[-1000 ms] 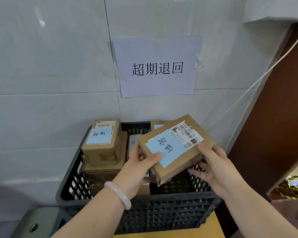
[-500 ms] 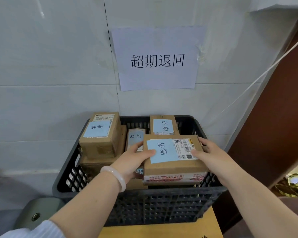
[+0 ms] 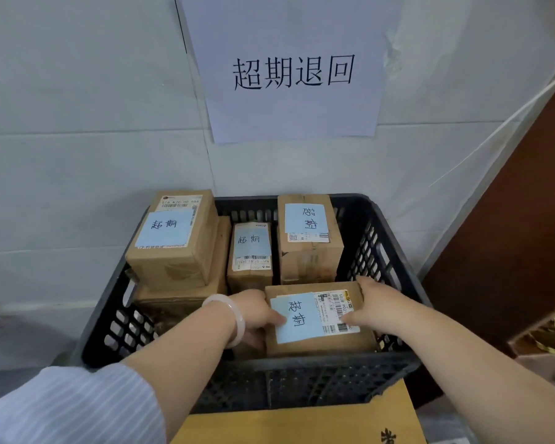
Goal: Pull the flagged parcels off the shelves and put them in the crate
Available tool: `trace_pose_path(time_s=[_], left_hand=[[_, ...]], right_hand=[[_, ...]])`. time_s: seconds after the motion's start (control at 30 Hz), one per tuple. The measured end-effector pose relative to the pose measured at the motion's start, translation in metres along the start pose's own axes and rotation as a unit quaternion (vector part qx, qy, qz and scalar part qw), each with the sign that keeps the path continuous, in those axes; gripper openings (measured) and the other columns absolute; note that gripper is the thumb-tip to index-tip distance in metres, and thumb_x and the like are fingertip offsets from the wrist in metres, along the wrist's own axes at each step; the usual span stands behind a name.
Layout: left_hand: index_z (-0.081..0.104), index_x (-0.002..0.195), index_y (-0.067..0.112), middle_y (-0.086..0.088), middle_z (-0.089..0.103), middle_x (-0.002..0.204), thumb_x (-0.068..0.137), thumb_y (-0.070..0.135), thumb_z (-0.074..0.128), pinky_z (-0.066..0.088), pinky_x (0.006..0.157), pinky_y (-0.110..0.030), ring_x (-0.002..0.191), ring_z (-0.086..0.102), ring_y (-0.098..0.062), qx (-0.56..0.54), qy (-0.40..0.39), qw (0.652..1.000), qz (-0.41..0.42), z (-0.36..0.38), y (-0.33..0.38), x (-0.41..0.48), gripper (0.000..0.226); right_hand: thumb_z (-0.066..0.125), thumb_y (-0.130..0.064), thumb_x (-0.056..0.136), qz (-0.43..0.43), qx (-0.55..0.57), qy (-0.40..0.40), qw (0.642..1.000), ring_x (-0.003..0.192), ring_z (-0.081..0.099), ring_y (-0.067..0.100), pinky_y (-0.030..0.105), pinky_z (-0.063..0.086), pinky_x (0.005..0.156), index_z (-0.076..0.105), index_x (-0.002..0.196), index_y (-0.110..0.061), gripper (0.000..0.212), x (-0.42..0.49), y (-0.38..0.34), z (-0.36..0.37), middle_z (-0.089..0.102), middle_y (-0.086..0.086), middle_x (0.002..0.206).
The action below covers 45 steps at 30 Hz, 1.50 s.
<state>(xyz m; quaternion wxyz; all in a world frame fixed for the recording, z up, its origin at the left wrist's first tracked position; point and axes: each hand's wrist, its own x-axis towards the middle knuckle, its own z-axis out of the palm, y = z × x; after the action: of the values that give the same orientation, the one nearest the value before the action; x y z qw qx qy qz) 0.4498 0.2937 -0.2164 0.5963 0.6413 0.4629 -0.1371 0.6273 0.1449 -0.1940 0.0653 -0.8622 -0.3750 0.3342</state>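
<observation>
- Cardboard, taped and stiff: the left parcel (image 3: 173, 241) sits on top of another box in the far-left corner of the black crate (image 3: 302, 363). Its blue note reads 超期.
- Left hand (image 3: 257, 315), with a pale bangle (image 3: 228, 318) at the wrist, grasps the held parcel's left edge, thumb on the blue note.
- Middle parcel (image 3: 250, 254) stands against the far wall, with the same 超期 note and a barcode below it.
- Wall sign (image 3: 289, 68) above the crate reads 超期退回.
- Held parcel (image 3: 318, 344) is low in the near-right corner; I cannot tell whether it rests on anything. It carries a 超期 note beside a barcoded shipping label. It is probably light and rigid, so opposite edges suit best.
- Back parcel (image 3: 308, 248), in the far-right corner, is also marked 超期.
- Right hand (image 3: 375, 309) clasps the right edge, thumb on the label.
</observation>
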Motion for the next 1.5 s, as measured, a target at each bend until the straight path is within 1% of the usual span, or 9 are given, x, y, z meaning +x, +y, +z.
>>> trace_pose_path(time_s=[0.1, 0.23, 0.47, 0.7, 0.83, 1.03, 1.2, 1.37, 1.5], left_hand=[[0.055, 0.099, 0.015, -0.004, 0.068, 0.104, 0.089, 0.01, 0.07, 0.059, 0.082, -0.043, 0.103, 0.065, -0.026, -0.002, -0.038, 0.999, -0.03, 0.0, 0.004, 0.011, 0.019], [0.055, 0.1, 0.014, -0.013, 0.063, 0.127, 0.086, 0.01, 0.073, 0.056, 0.088, -0.047, 0.115, 0.062, -0.033, 0.011, -0.052, 0.998, -0.038, 0.001, 0.009, 0.028, 0.024], [0.05, 0.133, 0.008, -0.009, 0.056, 0.135, 0.088, 0.011, 0.071, 0.057, 0.089, -0.047, 0.125, 0.054, -0.033, 0.045, -0.098, 0.991, -0.084, 0.013, -0.002, 0.055, 0.05], [0.032, 0.147, 0.009, -0.019, 0.045, 0.145, 0.093, 0.007, 0.064, 0.056, 0.08, -0.044, 0.127, 0.05, -0.041, 0.013, -0.113, 0.988, -0.103, 0.014, -0.007, 0.058, 0.063], [0.032, 0.149, 0.015, -0.012, 0.051, 0.141, 0.09, 0.017, 0.07, 0.057, 0.087, -0.044, 0.115, 0.058, -0.029, 0.065, -0.099, 0.99, -0.071, 0.008, -0.011, 0.06, 0.071], [0.023, 0.155, 0.018, 0.0, 0.037, 0.155, 0.089, 0.043, 0.067, 0.032, 0.114, -0.029, 0.14, 0.038, -0.019, 0.299, 0.012, 0.95, 0.091, -0.016, 0.003, 0.029, 0.083], [0.019, 0.156, 0.028, 0.0, 0.03, 0.158, 0.093, 0.053, 0.056, 0.029, 0.114, -0.031, 0.143, 0.031, -0.018, 0.402, 0.126, 0.891, 0.169, -0.023, 0.0, -0.041, 0.077], [0.026, 0.153, 0.035, 0.011, 0.025, 0.158, 0.09, 0.054, 0.059, 0.02, 0.12, -0.029, 0.145, 0.022, -0.011, 0.32, 0.309, 0.869, 0.218, -0.005, -0.057, -0.113, 0.074], [0.027, 0.152, 0.035, 0.003, 0.024, 0.161, 0.085, 0.06, 0.061, 0.023, 0.12, -0.04, 0.147, 0.022, -0.019, 0.317, 0.465, 0.812, 0.151, 0.01, -0.126, -0.165, 0.079]], right_hand=[[0.077, -0.037, 0.078, 0.027, -0.031, -0.029, 0.999, 0.094, 0.055, 0.011, 0.023, 0.047, 0.077, 0.039, 0.137, -0.014, 0.074, 0.017, 0.003, 0.0, 0.059, -0.003, 0.113], [0.08, -0.041, 0.073, 0.07, -0.07, -0.049, 0.994, 0.1, 0.058, 0.016, 0.032, 0.052, 0.088, 0.038, 0.133, -0.013, 0.078, 0.033, 0.009, -0.002, 0.059, 0.001, 0.116], [0.077, -0.045, 0.074, 0.095, -0.171, -0.103, 0.975, 0.11, 0.055, 0.02, 0.032, 0.048, 0.09, 0.036, 0.14, -0.016, 0.083, 0.047, 0.008, 0.011, 0.054, 0.002, 0.126], [0.078, -0.042, 0.075, 0.094, -0.16, -0.126, 0.974, 0.11, 0.055, 0.019, 0.031, 0.048, 0.093, 0.034, 0.144, -0.019, 0.085, 0.053, 0.01, 0.02, 0.056, 0.001, 0.129], [0.077, -0.04, 0.077, 0.061, -0.123, -0.114, 0.984, 0.111, 0.057, 0.017, 0.031, 0.048, 0.096, 0.032, 0.147, -0.019, 0.086, 0.054, 0.01, 0.019, 0.06, -0.001, 0.127], [0.071, -0.05, 0.08, -0.053, -0.066, -0.041, 0.996, 0.134, 0.04, 0.016, 0.023, 0.035, 0.103, 0.022, 0.153, -0.03, 0.09, 0.033, 0.002, 0.01, 0.033, -0.001, 0.154], [0.066, -0.054, 0.083, -0.187, -0.073, -0.008, 0.98, 0.141, 0.028, 0.011, 0.024, 0.023, 0.113, 0.029, 0.15, -0.035, 0.078, -0.007, -0.021, 0.008, 0.026, -0.006, 0.156], [0.054, -0.066, 0.084, -0.366, -0.153, 0.058, 0.916, 0.147, 0.0, 0.005, 0.029, 0.006, 0.119, 0.007, 0.152, -0.042, 0.086, -0.054, -0.063, 0.026, -0.001, -0.019, 0.16], [0.045, -0.074, 0.083, -0.485, -0.202, 0.101, 0.845, 0.145, -0.015, 0.003, 0.033, -0.006, 0.12, 0.0, 0.152, -0.042, 0.088, -0.083, -0.103, 0.055, -0.013, -0.019, 0.158]])
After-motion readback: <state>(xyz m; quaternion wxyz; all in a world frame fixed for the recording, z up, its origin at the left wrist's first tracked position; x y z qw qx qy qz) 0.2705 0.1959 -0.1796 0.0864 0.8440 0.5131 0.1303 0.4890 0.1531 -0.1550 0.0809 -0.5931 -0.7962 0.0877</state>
